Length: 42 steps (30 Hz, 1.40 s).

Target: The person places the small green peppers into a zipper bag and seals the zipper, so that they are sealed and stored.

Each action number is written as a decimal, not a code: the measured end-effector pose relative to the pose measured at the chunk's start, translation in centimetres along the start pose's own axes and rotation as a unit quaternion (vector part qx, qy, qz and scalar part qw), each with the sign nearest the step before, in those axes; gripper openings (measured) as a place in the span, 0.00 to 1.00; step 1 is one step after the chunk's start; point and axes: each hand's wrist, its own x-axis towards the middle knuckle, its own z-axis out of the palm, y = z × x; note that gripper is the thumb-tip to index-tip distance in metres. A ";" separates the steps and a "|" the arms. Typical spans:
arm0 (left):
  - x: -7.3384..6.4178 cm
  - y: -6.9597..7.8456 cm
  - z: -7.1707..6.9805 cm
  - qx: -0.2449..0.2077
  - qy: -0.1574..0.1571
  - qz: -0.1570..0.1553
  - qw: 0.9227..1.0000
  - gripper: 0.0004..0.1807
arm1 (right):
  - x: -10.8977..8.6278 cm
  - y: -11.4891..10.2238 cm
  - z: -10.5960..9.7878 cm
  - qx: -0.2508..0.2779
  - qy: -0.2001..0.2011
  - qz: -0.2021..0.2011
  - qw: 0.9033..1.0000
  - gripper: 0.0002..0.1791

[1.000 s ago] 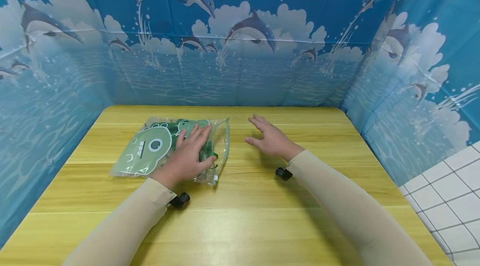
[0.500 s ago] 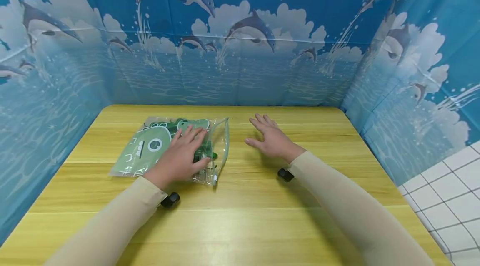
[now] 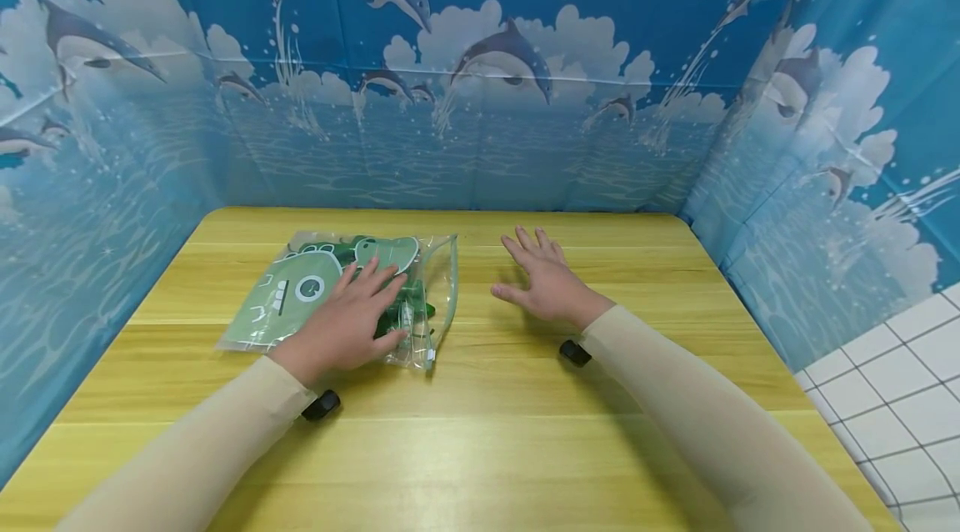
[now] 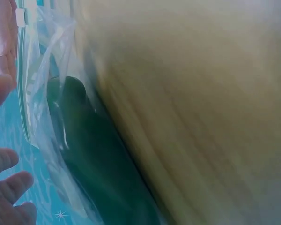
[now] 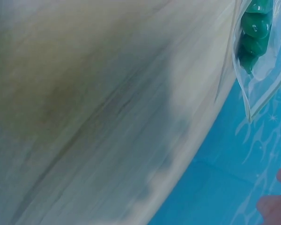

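A clear zip bag (image 3: 288,307) printed with a green cartoon dinosaur lies flat at the left of the table. Its slider edge (image 3: 454,282) faces right. Over the bag's middle is my left hand (image 3: 341,323), fingers spread and straight, overlapping the print. Inside, the left wrist view shows a smooth dark green object (image 4: 98,154) through the plastic; shiny green rounded shapes (image 5: 255,30) show in the right wrist view. My right hand (image 3: 547,282) stays to the right of the bag, fingers spread, holding nothing, with bare wood below it.
The yellow wood-grain table (image 3: 465,440) has rounded far corners. Blue dolphin-print curtains (image 3: 465,140) hang behind it and at both sides. White tiles (image 3: 892,399) show beyond the right edge. Black wrist cameras (image 3: 322,405) sit under both sleeves.
My left hand has slid left and slightly toward me over the bag, uncovering more of its right part. My right hand has shifted slightly right, its fingers spreading wider. The bag is almost unmoved.
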 end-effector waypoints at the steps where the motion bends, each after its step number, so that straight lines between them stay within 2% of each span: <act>1: -0.2 0.0 0.0 0.001 -0.002 0.001 1.000 0.47 | -0.1 0.0 0.0 0.000 0.000 0.000 1.000 0.51; 13: -1.6 0.1 0.4 0.019 -0.006 0.034 0.999 0.46 | -0.7 0.6 0.4 -0.025 0.000 -0.001 1.000 0.53; 18: -2.1 0.6 0.5 0.017 -0.006 0.053 0.998 0.45 | -0.8 0.7 0.6 -0.027 0.001 0.003 1.000 0.53; 25: -2.7 1.2 0.7 0.036 -0.021 0.062 0.997 0.45 | -1.1 0.6 0.8 -0.030 -0.005 0.006 1.000 0.54; 31: -2.9 1.5 1.2 0.048 -0.024 0.078 0.996 0.41 | -1.4 0.6 0.9 -0.032 -0.007 0.006 0.999 0.54; 42: -3.0 2.4 1.4 0.038 -0.011 0.098 0.994 0.33 | -1.6 0.4 1.0 -0.029 -0.010 -0.001 1.000 0.55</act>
